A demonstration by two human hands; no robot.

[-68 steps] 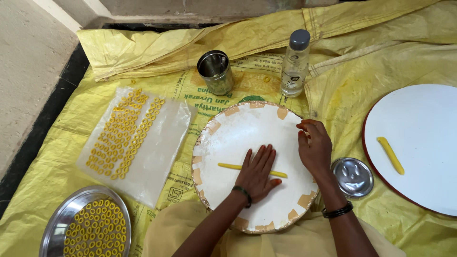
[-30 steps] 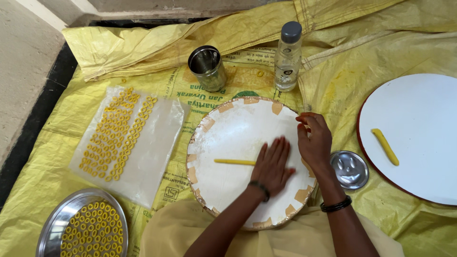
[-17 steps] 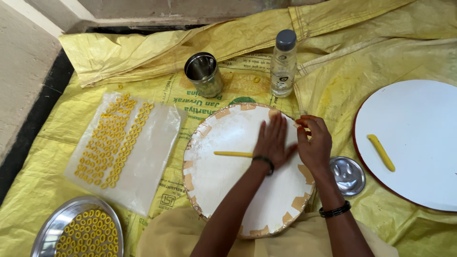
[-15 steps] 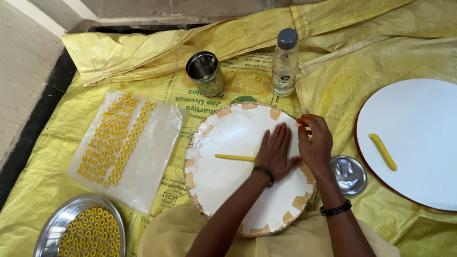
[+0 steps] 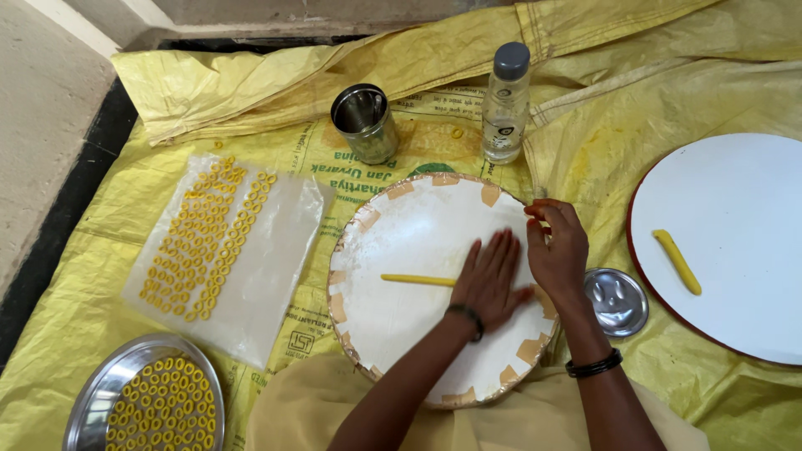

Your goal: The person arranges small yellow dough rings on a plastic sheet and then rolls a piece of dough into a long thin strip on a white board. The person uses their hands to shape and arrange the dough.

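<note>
A thin yellow dough rope (image 5: 415, 280) lies across a white round board (image 5: 401, 242) whose rim is patched with tan tape. My left hand (image 5: 493, 280) lies flat on the board, palm down and fingers straight, covering the rope's right end. My right hand (image 5: 557, 250) rests on the board's right rim with its fingers curled in and the tips pinched together. Whether anything is between those fingertips is hidden.
A clear plastic sheet (image 5: 284, 250) with rows of yellow dough rings lies left, above a steel plate (image 5: 96, 401) of rings. Behind the board stand a steel cup (image 5: 365, 124) and clear bottle (image 5: 505, 104). At right are a small steel lid (image 5: 616, 301) and a white board (image 5: 735, 250) bearing a dough stick (image 5: 677, 261).
My left hand has slid from the board's middle toward its right side and back a little, staying flat on the rope. More of the rope now shows to its left. The right hand stayed.
</note>
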